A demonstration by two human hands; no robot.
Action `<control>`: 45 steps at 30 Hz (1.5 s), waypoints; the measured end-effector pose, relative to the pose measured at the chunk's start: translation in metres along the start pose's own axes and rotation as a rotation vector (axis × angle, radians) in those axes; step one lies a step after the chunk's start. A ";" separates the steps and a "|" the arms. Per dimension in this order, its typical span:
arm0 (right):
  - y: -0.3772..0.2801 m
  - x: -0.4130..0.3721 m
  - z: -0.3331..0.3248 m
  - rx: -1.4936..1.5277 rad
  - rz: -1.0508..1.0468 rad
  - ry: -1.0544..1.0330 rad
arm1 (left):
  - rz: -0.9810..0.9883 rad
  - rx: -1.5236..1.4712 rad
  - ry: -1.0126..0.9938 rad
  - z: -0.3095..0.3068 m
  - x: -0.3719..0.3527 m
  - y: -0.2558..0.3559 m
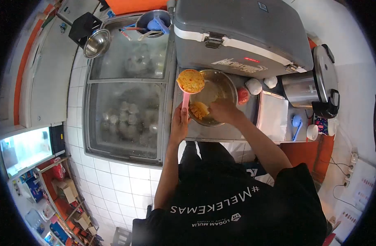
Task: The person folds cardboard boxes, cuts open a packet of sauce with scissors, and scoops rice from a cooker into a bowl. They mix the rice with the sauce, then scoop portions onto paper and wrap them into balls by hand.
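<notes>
My left hand (180, 123) is closed around the pink handle of a scoop (185, 101), which is heaped with orange-yellow food (191, 80) that looks like seasoned rice. The scoop is held up over the left rim of a wide metal bowl (216, 82). Inside that bowl, my right hand (221, 110) reaches low with bent fingers, gripping a pale, flat, paddle-like utensil (201, 108). Some orange food (196, 111) clings around the utensil at the bowl's near left side. The grip of the right fingers is partly hidden.
Behind the bowl stands a large grey cooler box (241, 37). To the right are wrapped round bundles (253, 86), a stack of clear sheets (272, 115), a rice cooker (305, 88) and a blue ladle (297, 123). A glass-topped freezer (126, 119) is at left, with a utensil pot (155, 20) on it.
</notes>
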State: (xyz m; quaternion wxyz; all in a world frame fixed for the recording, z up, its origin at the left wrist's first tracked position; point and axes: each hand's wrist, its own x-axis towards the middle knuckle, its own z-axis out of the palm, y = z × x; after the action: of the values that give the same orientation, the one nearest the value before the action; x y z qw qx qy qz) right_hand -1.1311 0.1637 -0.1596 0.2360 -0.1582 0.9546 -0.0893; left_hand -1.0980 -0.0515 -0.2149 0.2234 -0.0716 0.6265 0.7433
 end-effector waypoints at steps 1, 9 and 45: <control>-0.014 -0.002 -0.005 -0.035 -0.003 -0.016 | -0.005 -0.007 -0.009 0.002 0.001 0.005; -0.012 -0.015 -0.019 0.022 -0.016 -0.065 | -0.010 0.032 -0.040 0.010 -0.001 0.019; 0.004 -0.089 0.062 0.411 0.300 0.439 | 0.045 0.527 -0.094 0.044 -0.016 -0.016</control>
State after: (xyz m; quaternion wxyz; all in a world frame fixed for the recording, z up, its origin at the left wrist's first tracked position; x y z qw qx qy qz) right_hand -1.0278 0.1918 -0.1765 0.0625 0.0578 0.9574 -0.2761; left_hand -1.0694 -0.0106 -0.2142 0.2466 0.0377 0.7886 0.5620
